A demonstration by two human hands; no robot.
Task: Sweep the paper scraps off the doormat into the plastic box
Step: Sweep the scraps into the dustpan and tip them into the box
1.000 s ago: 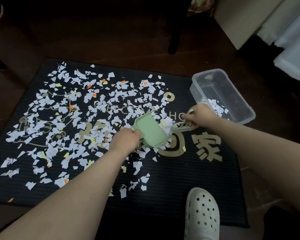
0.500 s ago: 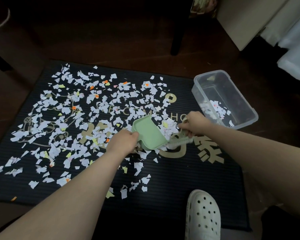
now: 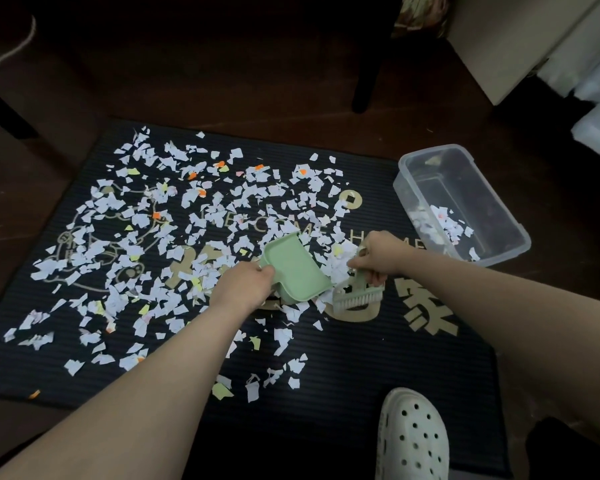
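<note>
Scraps (image 3: 338, 263) pile between dustpan (image 3: 293, 268) and right hand (image 3: 378, 252).

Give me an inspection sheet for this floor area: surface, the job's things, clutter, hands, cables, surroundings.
Surface: dark ribbed doormat on a dark wooden floor, gold lettering partly covered.
Job's things: paper scraps spread over most of the mat, thickest left and centre; clear plastic box at the mat's right edge, a few scraps inside; green dustpan and green brush meet at a small pile.
Clutter: nothing seen beyond the scraps.
Hands: left hand has a grip on the dustpan; right hand has a grip on the brush.
Cables: a pale cord at the top left, possibly a cable.
Surroundings: white clog near edge; dark furniture leg; pale cabinet.
</note>
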